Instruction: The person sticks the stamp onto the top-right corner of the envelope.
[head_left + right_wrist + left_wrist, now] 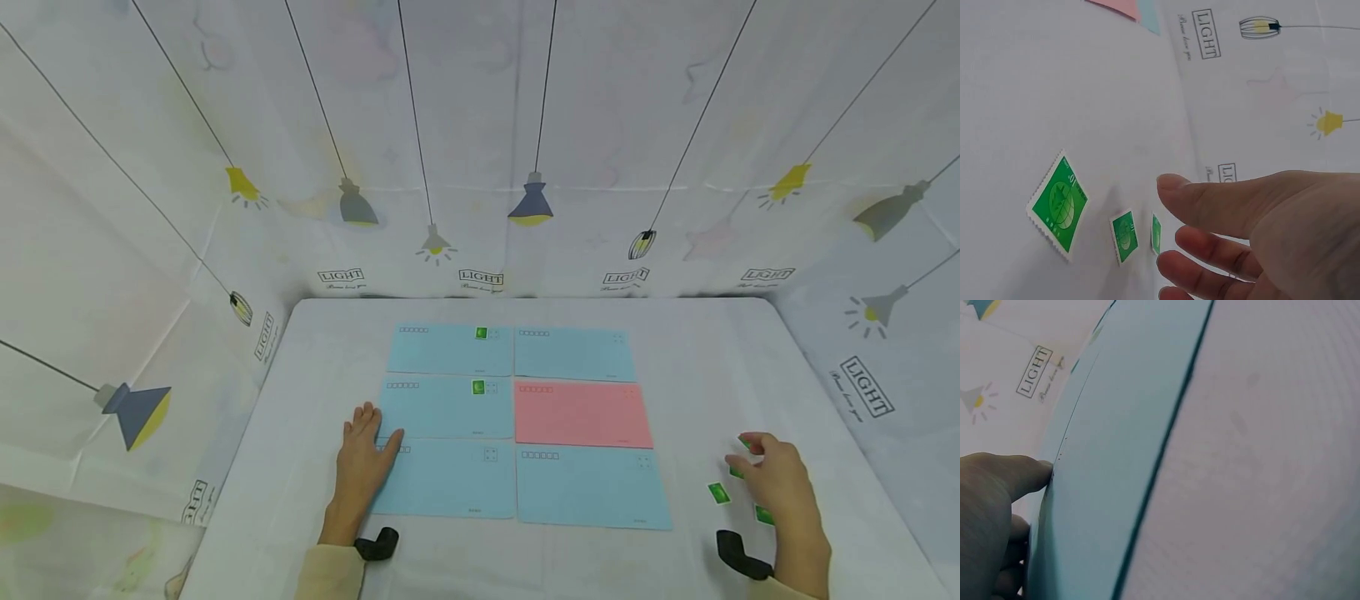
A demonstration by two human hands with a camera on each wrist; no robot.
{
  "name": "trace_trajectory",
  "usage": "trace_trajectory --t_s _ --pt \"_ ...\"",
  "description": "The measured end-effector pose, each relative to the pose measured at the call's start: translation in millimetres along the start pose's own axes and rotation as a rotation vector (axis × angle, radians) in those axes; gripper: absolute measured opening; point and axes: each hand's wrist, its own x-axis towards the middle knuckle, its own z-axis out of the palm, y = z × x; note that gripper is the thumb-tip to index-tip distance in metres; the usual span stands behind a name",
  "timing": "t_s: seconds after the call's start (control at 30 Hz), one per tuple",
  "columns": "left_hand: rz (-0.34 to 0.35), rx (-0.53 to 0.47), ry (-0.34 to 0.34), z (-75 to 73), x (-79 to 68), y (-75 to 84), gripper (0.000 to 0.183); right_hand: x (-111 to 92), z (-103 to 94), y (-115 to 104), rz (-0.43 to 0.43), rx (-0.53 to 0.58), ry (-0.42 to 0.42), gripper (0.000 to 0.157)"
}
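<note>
My left hand [363, 458] lies with fingers spread on the left edges of the middle-left blue envelope [438, 408] and the lower-left blue envelope [442, 483]. In the left wrist view, its thumb [1029, 476] touches blue paper. My right hand [780, 479] is above several loose green postage stamps [718, 493] at the table's right. Thumb and fingers stand apart around a small stamp [1156, 234], with no grip visible. A larger-looking stamp [1060, 206] and another stamp [1124, 236] lie beside the hand. Part of the group is hidden under it.
The envelopes form two columns: a pink envelope [581, 414] sits mid-right, between the upper-right blue envelope [573, 357] and the lower-right blue envelope [592, 492]. Green stamps [478, 387] lie on the upper-left and middle-left ones, left of their printed boxes. Lamp-patterned cloth [465, 108] surrounds the white table.
</note>
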Motion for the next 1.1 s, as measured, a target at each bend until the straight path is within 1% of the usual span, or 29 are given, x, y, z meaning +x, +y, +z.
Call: trace_trajectory --t_s 0.17,0.43,0.5,0.6,0.73,0.87,1.1 --pt "0.003 0.0 0.007 0.1 0.0 0.7 0.069 3 4.6 8 -0.007 -0.01 -0.009 0.058" --pt "0.01 0.006 0.019 0.8 -0.3 0.1 0.068 4 7.9 13 0.037 0.011 -0.058 0.064" --pt "0.007 0.005 0.013 0.8 -0.4 -0.1 0.068 5 8.2 14 0.046 0.013 -0.066 0.065" --pt "-0.005 0.002 -0.005 0.1 -0.1 0.1 0.069 6 8.4 16 0.035 0.003 -0.066 0.065" --pt "-0.014 -0.003 -0.018 -0.6 0.7 0.3 0.07 10 10.2 20 0.023 -0.016 -0.058 0.061" --pt "-0.009 0.0 -0.011 -0.8 0.7 0.4 0.069 13 11.6 23 0.021 -0.016 -0.067 0.054" --pt "0.001 0.006 0.004 -0.3 -0.7 -0.3 0.068 13 9.5 24 0.005 -0.017 -0.089 0.044"
